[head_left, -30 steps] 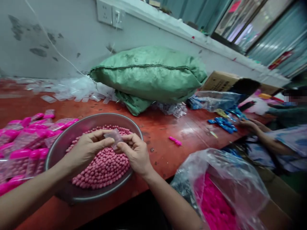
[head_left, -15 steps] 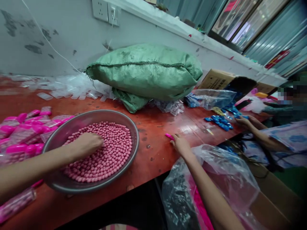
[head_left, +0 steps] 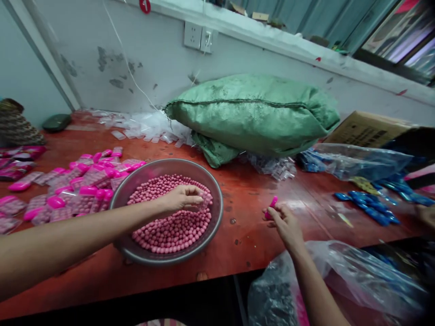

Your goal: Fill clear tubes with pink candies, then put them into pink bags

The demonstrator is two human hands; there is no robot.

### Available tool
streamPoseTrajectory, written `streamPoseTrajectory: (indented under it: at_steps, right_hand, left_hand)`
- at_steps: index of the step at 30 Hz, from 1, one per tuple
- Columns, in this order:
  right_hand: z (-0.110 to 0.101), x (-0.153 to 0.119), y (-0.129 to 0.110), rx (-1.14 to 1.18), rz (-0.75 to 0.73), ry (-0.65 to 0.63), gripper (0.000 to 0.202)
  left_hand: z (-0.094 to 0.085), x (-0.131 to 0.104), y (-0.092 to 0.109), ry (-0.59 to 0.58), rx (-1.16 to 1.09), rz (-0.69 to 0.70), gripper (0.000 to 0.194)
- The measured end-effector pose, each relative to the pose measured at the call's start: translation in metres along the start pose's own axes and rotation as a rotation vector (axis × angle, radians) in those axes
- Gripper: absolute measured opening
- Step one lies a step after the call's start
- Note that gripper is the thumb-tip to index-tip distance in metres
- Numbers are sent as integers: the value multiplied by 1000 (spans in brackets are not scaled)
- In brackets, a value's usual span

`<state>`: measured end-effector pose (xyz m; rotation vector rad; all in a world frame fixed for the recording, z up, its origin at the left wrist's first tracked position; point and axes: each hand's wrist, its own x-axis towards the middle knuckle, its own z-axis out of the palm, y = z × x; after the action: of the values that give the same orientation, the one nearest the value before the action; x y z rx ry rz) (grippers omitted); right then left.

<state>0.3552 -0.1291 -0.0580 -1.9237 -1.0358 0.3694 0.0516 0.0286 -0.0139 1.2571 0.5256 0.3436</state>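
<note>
My left hand (head_left: 183, 199) is over a metal basin (head_left: 220, 217), its fingers pinched round a small clear plastic container (head_left: 205, 201). A pink tint shows through the container, but how full it is I cannot tell. Round pink beads (head_left: 170, 235) fill the basin. Over the red table to the right, my right hand (head_left: 283, 222) grips a bright pink plastic cap (head_left: 272, 208) between thumb and fingers. Left of the basin lies a pile of clear containers with pink caps (head_left: 91, 181), pink beads showing inside them.
A green sack (head_left: 254, 113) rests behind the basin, with clear plastic pieces (head_left: 146, 127) to its left. Blue packets (head_left: 370, 206) lie at right, near a cardboard box (head_left: 367, 129). A clear plastic bag (head_left: 340, 267) hangs at the front edge. Part of another person's hand (head_left: 426, 213) shows far right.
The view has swung left. My left hand has risen out of the beads and shows the clear container at its fingertips. My right hand has lifted the pink cap and tilted it upright.
</note>
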Motion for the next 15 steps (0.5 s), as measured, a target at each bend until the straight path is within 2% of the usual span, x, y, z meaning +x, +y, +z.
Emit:
streamPoseTrajectory:
  at_steps: [2, 4, 7, 9, 11, 12, 15]
  right_hand:
    - [13, -7, -32, 258, 20, -65, 32]
    - [29, -15, -69, 345, -31, -115, 31]
    - [57, -28, -120, 305, -149, -236, 28]
    - [73, -38, -145, 205, -309, -266, 26]
    - [85, -48, -160, 161, -437, -320, 29]
    - [89, -52, -164, 178, -453, -369, 31]
    - [93, -56, -167, 326, -314, -563, 33]
  left_hand:
    - [5, -12, 4, -5, -156, 7, 21]
    - [13, -23, 6, -12, -224, 33, 21]
    - [24, -33, 9, -38, -246, 75, 22]
    - [27, -39, 10, -29, -224, 115, 21]
    - [24, -44, 11, 18, -183, 150, 19]
    - [21, -46, 11, 46, -163, 162, 19]
    - [11, -55, 11, 81, -122, 192, 22]
